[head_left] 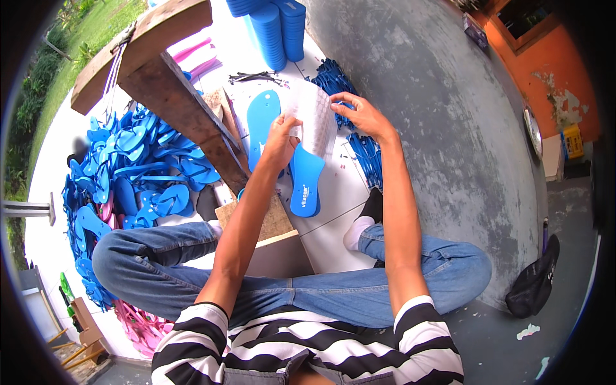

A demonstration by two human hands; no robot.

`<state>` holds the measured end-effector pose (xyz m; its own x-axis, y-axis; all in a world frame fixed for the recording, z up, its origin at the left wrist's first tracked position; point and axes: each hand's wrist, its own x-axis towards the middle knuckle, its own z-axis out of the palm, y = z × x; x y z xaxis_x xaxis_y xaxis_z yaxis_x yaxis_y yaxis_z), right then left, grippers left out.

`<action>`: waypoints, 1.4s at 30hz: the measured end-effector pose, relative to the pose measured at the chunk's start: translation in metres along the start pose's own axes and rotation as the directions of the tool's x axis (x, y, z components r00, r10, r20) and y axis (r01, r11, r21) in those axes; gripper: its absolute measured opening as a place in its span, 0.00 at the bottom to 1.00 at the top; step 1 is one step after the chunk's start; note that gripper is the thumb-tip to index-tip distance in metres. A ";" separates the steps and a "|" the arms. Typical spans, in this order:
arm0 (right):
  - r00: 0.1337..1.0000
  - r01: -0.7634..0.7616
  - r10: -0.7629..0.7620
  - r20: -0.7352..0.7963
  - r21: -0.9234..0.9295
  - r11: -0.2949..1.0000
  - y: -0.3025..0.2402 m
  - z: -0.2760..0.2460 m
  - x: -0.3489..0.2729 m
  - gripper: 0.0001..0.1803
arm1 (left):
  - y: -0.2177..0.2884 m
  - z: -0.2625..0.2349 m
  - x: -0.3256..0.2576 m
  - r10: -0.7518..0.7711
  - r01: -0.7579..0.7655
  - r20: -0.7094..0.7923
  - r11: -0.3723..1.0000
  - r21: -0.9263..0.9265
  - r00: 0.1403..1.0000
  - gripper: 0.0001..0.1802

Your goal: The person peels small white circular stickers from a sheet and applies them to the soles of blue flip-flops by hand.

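A translucent whitish sheet (314,115) with rows of small marks stands between my two hands, over the floor. My left hand (282,141) is closed on its left edge, the fingers pinched together. At the opposite edge my right hand (364,119) holds the sheet between thumb and fingertip, its other fingers curled loosely. A blue sandal sole (263,115) with small holes lies just left of the sheet, partly behind my left hand. Closer to me another blue sole (306,186) with white lettering lies below the sheet, its far end hidden by the sheet and my hand.
A heavy wooden frame (179,96) rises at the left, beside a large heap of blue sandals (128,160). Stacked blue soles (273,35) stand at the back. Bundled blue straps (366,157) lie to the right, near a grey wall (436,141). Pink straps (142,328) lie near left.
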<state>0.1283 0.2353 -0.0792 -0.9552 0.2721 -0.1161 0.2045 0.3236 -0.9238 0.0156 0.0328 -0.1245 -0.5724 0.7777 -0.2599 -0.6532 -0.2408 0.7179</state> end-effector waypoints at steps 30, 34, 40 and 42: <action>0.809 0.163 -0.385 -0.445 -0.460 0.873 -0.122 0.031 -0.013 0.10 | 0.065 0.033 -0.023 0.141 -0.147 0.044 0.908 0.391 0.989 0.20; 0.888 0.085 -0.289 -0.357 -0.490 0.868 -0.120 0.036 -0.033 0.09 | 0.056 0.047 -0.022 0.211 -0.198 -0.026 0.947 0.254 0.977 0.15; 0.812 -0.019 -0.228 -0.538 -0.415 0.910 -0.091 0.061 -0.071 0.11 | 0.030 0.059 -0.024 0.177 -0.169 0.001 0.940 0.296 0.984 0.15; 0.797 -0.058 -0.196 -0.571 -0.397 0.916 -0.082 0.068 -0.073 0.12 | 0.021 0.057 -0.023 0.164 -0.156 0.000 0.939 0.306 0.986 0.15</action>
<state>0.1671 0.1273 -0.0199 -0.6797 0.6707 0.2969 0.3281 0.6401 -0.6947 0.0433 0.0430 -0.0666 -0.6714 0.7280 -0.1385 -0.3722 -0.1696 0.9125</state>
